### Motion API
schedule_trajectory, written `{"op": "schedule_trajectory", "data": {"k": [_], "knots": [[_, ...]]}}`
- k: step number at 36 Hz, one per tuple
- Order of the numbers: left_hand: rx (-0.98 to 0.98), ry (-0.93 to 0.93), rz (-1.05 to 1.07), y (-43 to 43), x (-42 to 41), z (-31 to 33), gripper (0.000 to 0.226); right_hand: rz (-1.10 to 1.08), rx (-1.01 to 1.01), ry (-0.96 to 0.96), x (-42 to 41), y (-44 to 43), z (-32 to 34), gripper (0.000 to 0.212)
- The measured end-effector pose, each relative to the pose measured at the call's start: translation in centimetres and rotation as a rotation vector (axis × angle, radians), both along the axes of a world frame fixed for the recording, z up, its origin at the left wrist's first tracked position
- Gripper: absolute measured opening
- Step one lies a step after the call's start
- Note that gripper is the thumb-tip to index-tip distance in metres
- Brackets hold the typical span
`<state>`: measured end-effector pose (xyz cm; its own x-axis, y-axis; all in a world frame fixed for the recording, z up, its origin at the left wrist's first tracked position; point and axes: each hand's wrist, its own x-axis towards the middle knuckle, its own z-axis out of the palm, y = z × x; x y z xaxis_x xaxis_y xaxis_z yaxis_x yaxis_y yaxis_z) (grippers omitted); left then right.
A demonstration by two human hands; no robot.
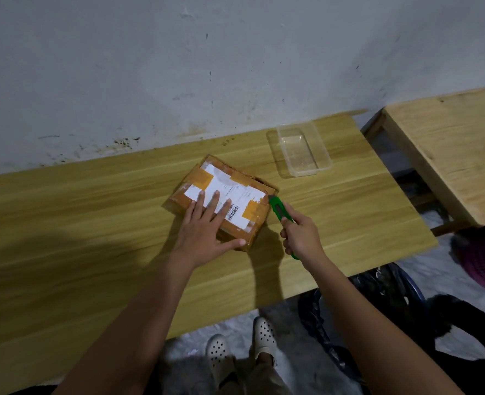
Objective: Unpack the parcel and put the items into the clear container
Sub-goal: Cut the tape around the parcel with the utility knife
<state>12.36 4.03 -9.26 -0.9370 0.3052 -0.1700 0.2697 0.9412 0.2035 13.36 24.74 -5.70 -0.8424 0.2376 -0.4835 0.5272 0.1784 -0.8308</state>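
Under left hand (204,232), flat on table (93,223): taped cardboard parcel (200,179). Pressing down on its white label (235,189) with straight, spread fingers, thumb along near edge. Just right of that, right hand (301,235) clenched round green box cutter (277,208), tip touching parcel's right edge. Beyond right hand, near wall: clear container (306,173), upright, well apart from parcel.

The white shipping label (229,189) on the brown, tape-wrapped cardboard parcel (252,213) carries a black barcode (233,212) and lines of small print, none of it legible.
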Motion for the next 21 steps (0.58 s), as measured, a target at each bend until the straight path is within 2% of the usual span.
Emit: {"op": "schedule_trajectory", "data": {"k": [5,21], "knots": [[0.004,0.012,0.021,0.3,0.1,-0.1,0.117,-0.043,-0.029,-0.001,0.3,0.5,0.1,0.043],[0.005,0.031,0.084,1.4,0.5,-0.6,0.114,-0.06,-0.066,-0.046,-0.8,0.9,0.2,0.045]]}}
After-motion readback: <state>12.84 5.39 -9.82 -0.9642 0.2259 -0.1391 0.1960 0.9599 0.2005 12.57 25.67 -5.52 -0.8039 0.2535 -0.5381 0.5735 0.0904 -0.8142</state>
